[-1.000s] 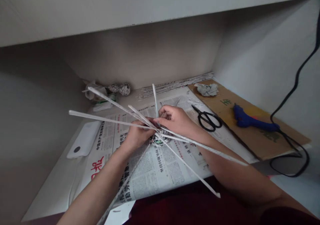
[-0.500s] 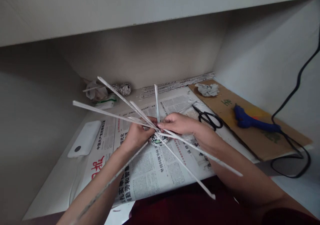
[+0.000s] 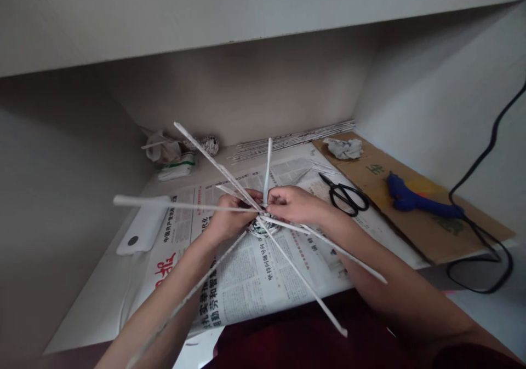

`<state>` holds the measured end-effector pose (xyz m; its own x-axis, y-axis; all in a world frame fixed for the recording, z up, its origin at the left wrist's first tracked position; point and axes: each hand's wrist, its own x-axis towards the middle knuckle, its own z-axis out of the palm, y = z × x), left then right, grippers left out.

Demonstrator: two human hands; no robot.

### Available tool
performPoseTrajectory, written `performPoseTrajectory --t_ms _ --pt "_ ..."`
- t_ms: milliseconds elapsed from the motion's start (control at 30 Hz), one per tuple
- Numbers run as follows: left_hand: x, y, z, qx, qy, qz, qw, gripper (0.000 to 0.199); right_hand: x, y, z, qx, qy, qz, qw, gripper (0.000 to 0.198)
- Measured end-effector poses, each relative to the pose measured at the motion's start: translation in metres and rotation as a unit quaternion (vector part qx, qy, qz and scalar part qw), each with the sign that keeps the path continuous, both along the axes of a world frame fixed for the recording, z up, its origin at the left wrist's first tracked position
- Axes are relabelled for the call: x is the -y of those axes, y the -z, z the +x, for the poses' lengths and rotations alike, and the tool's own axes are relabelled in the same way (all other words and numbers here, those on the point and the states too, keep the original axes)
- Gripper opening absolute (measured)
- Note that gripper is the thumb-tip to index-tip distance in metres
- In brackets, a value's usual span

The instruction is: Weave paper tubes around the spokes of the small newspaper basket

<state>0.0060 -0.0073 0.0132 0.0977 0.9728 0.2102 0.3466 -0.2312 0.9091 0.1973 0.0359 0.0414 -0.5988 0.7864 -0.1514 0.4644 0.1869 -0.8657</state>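
Nearest: dk red clothing [image 3: 287, 336] at bench [image 3: 78, 320] edge; newspaper [image 3: 242, 298] spread on bench.

Woven piece [image 3: 263, 229]: small, round, b/w w/ bit of green, over newspaper, betw. both hands; can't tell if base touches. Paper sticks [image 3: 304, 278] fan out all round; one crosses L forearm, one stands near upright at far side.

L hand [image 3: 235, 213]: closed on piece's L side, fingers behind sticks. R hand [image 3: 292, 203]: thumb + fingers pinched tog. at far rim, by upright stick's foot; exact strand hidden.

Handling (judgement): v. light, dry, not slippery. Sticks stiffish but prob. hollow, would crease or crush if squeezed; long ends wag + snag on arms. Best hold: woven body or stick roots, not tips.

Mid: white phone-like slab [image 3: 143, 229] on L; black scissors [image 3: 349, 198] R; blue glue gun [image 3: 419, 196] on cardboard [image 3: 398, 237], cord trailing.

Far: short stick bits [image 3: 324, 167], crumpled paper [image 3: 344, 148] on cardboard, plastic bag [image 3: 163, 149] + speckled woven item [image 3: 211, 145], stick bundle [image 3: 296, 139] nr back wall.
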Motion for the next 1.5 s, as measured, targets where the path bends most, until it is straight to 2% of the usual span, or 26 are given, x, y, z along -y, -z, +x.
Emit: performPoseTrajectory --t_ms 100,233,367,467,733,933,1100,1333,1500 --pt "-0.001 -0.003 -0.002 -0.007 0.025 0.0 1.0 0.026 0.002 -0.003 0.005 0.05 -0.012 0.112 0.992 0.006" --pt "-0.001 -0.01 -0.005 -0.019 0.082 -0.016 0.996 0.018 0.008 -0.01 0.007 0.081 -0.037 0.209 0.974 0.01" --pt "-0.001 -0.012 -0.006 -0.047 0.076 -0.008 0.996 0.016 0.014 -0.015 0.007 0.093 -0.057 0.288 0.952 0.014" --pt "0.0 -0.012 -0.007 -0.05 0.071 -0.02 0.996 0.019 0.014 -0.016 0.008 0.108 -0.063 0.296 0.947 0.014" --pt "-0.002 -0.011 -0.006 0.003 0.079 -0.057 0.995 0.023 0.013 -0.015 0.009 0.12 -0.056 0.263 0.956 0.011" --pt "-0.003 -0.008 -0.002 0.01 0.036 -0.056 0.998 0.029 0.013 -0.012 0.006 0.072 -0.004 0.243 0.967 0.005" --pt "-0.001 -0.013 -0.001 -0.065 0.031 -0.01 0.997 0.017 0.014 -0.009 0.0 0.01 0.025 0.284 0.959 0.009" --pt "0.0 -0.022 -0.004 -0.12 0.031 -0.023 0.992 0.011 0.019 -0.006 -0.005 -0.012 0.041 0.314 0.949 0.011" --pt "-0.003 -0.02 -0.008 -0.133 0.047 -0.006 0.99 0.01 0.016 0.001 -0.008 -0.065 0.009 0.383 0.921 0.013"
